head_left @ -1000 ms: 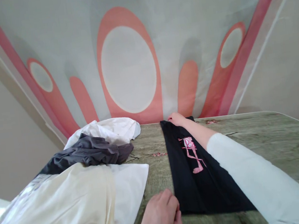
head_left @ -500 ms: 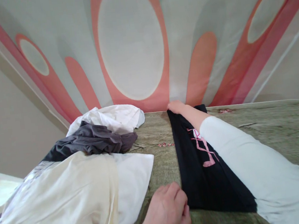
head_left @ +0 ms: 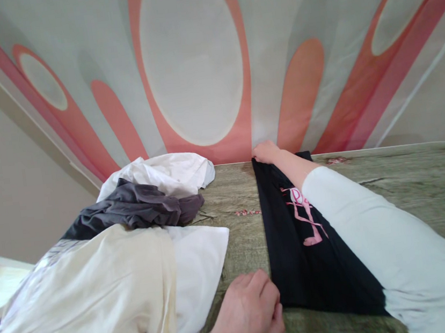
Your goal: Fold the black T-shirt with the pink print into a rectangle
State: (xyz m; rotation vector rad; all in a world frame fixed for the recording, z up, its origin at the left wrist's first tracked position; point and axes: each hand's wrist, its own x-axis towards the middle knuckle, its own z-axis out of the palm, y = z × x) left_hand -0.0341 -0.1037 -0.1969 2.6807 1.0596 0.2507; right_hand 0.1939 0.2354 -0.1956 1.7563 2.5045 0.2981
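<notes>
A black T-shirt (head_left: 296,271) with a pink printed figure lies folded into a narrow panel on the wooden-topped table. My right hand (head_left: 266,152) is closed on its far left corner, close to the wall, and the pale sleeve of that arm covers part of the shirt's right side. At the near left corner, my left hand (head_left: 248,312) is curled closed against the shirt's edge; its fingertips are mostly hidden beneath the hand.
To the left lies a pile of clothes: a cream garment (head_left: 116,287), a white one (head_left: 195,256) under it, a dark grey one (head_left: 130,207) and another white one (head_left: 174,172) at the back. The wood-grain table (head_left: 412,192) meets a wall covering (head_left: 193,56) with coral shapes.
Both hands stay at the left corners of the black T-shirt. The view has shifted slightly, and the right hand and shirt appear a little farther right.
</notes>
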